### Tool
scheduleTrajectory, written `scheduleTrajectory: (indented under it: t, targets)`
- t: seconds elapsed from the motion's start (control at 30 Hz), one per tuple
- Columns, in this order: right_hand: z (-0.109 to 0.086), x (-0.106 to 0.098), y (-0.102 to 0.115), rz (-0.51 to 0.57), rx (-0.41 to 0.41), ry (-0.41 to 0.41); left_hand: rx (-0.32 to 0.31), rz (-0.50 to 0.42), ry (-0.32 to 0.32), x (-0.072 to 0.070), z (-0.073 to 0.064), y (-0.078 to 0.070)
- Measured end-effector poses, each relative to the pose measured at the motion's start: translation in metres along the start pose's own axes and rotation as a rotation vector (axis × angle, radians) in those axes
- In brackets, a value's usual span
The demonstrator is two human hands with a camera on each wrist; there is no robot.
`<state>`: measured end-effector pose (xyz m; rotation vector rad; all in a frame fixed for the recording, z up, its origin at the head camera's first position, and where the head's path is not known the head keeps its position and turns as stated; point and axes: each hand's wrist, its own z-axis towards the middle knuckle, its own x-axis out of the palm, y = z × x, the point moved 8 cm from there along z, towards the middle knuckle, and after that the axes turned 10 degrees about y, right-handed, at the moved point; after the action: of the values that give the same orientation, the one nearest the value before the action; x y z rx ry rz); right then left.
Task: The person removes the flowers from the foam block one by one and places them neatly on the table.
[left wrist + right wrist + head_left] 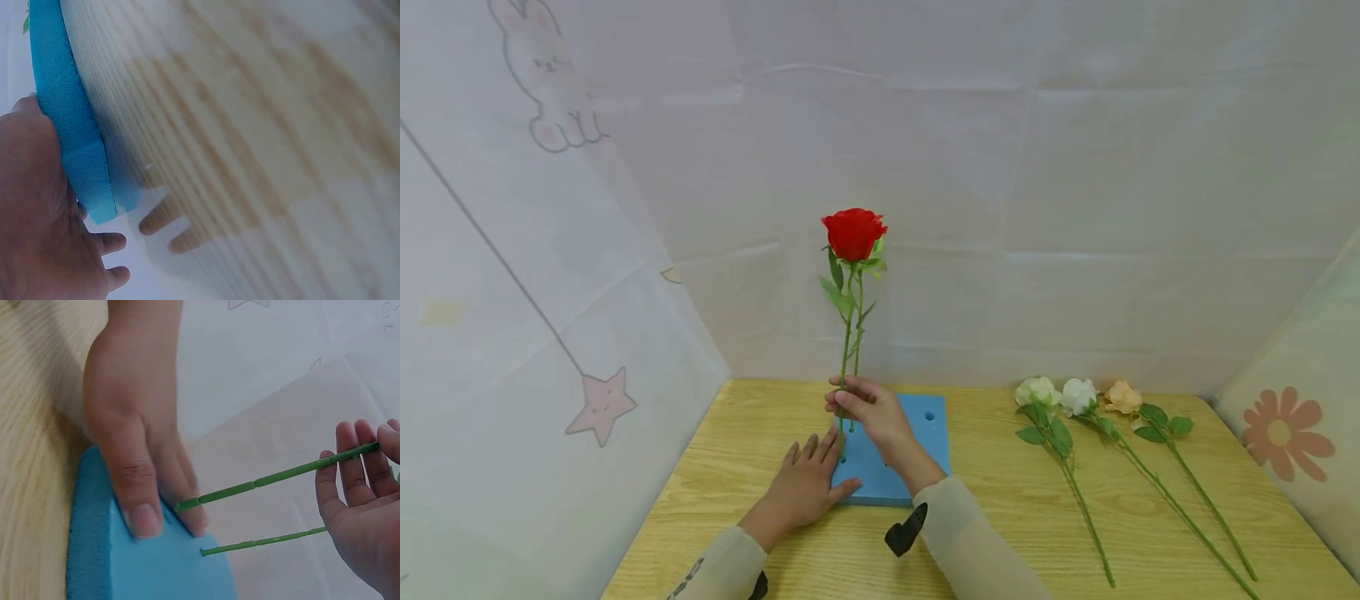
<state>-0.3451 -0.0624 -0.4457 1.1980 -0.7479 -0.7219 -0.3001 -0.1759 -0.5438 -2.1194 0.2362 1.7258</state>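
My right hand (880,419) pinches the green stem of a red rose (854,235), held upright over the left part of a blue foam block (932,450). In the right wrist view the stem's cut end (187,504) is right at a hole near the left thumb. My left hand (801,487) rests on the block's left front corner, fingers extended and thumb along the top. Behind the rose, a second stem (262,541) stands in another hole; its pale green bloom (877,258) is mostly hidden.
To the right on the wooden table (992,517) lie three flowers: a pale cream rose (1038,392), a white rose (1078,397) and a peach rose (1123,397), stems toward me. The block has another hole (929,416) at its back right. Printed cloth (940,183) hangs behind.
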Motion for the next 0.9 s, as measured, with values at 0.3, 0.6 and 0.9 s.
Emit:
scheduleTrajectory:
  t: [0.3, 0.6, 0.9]
  targets:
    - [-0.004, 0.001, 0.017, -0.010, -0.016, 0.024, -0.017, 0.007, -0.009, 0.004, 0.003, 0.004]
    - [-0.012, -0.004, 0.024, 0.005, -0.021, 0.038, -0.021, -0.004, 0.000, 0.004, 0.005, 0.004]
    - [-0.023, -0.012, 0.030, -0.012, -0.004, 0.044, -0.025, 0.026, -0.024, 0.009, 0.007, 0.008]
